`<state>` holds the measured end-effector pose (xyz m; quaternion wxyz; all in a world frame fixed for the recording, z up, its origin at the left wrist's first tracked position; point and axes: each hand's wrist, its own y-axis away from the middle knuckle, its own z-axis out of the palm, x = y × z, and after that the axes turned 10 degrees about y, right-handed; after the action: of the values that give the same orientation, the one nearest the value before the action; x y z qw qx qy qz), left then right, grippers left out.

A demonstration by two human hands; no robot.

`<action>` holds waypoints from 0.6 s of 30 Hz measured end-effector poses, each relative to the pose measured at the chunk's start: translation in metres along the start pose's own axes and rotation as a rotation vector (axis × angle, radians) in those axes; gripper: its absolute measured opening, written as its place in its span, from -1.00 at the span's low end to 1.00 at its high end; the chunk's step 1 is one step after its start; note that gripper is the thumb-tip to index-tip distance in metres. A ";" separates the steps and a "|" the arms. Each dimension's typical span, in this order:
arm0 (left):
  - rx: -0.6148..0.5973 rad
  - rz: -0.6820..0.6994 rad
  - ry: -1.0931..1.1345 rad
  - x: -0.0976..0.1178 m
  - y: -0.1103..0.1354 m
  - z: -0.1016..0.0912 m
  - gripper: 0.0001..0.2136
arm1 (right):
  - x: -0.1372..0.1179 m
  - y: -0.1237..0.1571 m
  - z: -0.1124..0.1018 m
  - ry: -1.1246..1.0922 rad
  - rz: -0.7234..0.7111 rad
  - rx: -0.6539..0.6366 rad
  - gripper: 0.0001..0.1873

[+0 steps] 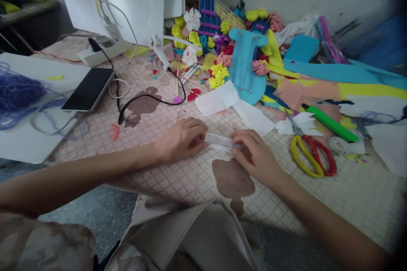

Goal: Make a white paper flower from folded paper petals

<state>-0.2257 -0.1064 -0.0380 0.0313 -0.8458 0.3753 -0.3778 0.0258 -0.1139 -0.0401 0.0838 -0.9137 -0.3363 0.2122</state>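
Between my two hands is a narrow folded strip of white paper, held level just above the tabletop. My left hand pinches its left end, fingers bent and closed. At the other end, my right hand grips the strip between thumb and fingers. Just beyond lie two loose pieces of white paper, one partly over the other. Scissors with one yellow and one red handle rest to the right of my right hand, beside a green cutter.
A phone, blue yarn and a power strip are on the left. A glue gun with a black cord stands behind my left hand. Crumpled paper flowers, a blue cutout and coloured scraps crowd the back right.
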 end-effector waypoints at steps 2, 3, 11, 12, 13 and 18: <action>0.026 0.006 -0.005 -0.002 0.000 0.003 -0.94 | -0.001 -0.001 0.001 0.015 -0.014 0.015 -0.97; 0.036 0.007 -0.008 -0.003 0.000 0.004 -0.95 | -0.001 -0.002 0.002 0.021 -0.018 0.021 -0.96; 0.087 -0.022 -0.004 -0.003 -0.001 0.007 -0.83 | 0.003 -0.002 0.007 0.077 -0.093 0.075 -0.83; 0.086 -0.012 -0.008 -0.003 -0.001 0.007 -0.78 | 0.003 -0.001 0.007 0.091 -0.130 0.065 -0.80; 0.079 0.007 -0.015 -0.004 0.000 0.007 -0.76 | 0.004 0.000 0.007 0.108 -0.168 0.051 -0.79; 0.014 0.118 -0.085 -0.006 0.002 0.005 -0.85 | 0.004 0.004 0.005 0.248 -0.317 0.024 -0.75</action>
<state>-0.2261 -0.1048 -0.0461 0.0752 -0.8373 0.4200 -0.3418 0.0288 -0.1145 -0.0466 0.1679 -0.8674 -0.4603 0.0864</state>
